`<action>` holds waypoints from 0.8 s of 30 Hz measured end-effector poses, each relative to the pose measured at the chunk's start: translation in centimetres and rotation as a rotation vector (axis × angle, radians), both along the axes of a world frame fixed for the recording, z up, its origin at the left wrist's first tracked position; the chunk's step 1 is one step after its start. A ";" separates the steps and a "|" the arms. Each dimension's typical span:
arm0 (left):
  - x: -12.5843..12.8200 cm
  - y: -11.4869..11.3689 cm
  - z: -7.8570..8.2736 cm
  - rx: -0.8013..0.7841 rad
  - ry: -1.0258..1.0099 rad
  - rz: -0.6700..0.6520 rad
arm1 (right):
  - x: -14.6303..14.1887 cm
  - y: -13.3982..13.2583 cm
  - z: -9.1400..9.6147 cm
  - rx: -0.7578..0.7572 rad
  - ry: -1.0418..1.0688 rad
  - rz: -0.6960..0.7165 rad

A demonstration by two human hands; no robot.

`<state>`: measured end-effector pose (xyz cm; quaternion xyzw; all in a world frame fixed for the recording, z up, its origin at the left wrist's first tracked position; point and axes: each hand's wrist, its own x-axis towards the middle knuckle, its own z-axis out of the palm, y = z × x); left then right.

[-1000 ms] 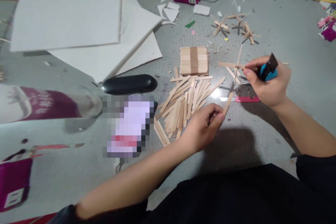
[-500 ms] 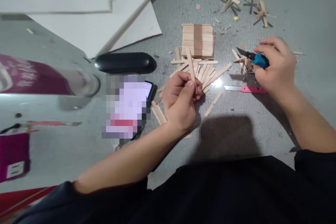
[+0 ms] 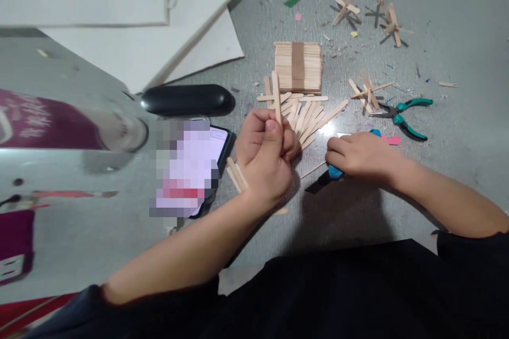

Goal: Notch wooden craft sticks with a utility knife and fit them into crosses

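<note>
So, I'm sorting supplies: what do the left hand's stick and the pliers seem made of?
Stick: probably bare wood, matte, from its pale tan colour. Pliers: likely metal nose, grey with slight shine; teal-and-black handles look smooth, perhaps plastic or rubber.

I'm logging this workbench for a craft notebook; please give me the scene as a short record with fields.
Left hand: holds a wooden craft stick
Right hand: grips a blue utility knife
Needle-nose pliers: teal-handled, lying with handles spread
Pink-handled knife: partly hidden by the right hand
Loose sticks: heaped by the left hand
Stick bundle: brown-banded, beyond the heap
</note>
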<state>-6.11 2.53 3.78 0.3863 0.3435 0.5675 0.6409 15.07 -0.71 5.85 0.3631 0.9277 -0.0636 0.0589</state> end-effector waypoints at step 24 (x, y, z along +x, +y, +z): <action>-0.9 -1.5 0.2 0.032 0.458 -0.349 | 2.2 -0.1 0.5 0.380 0.993 -0.526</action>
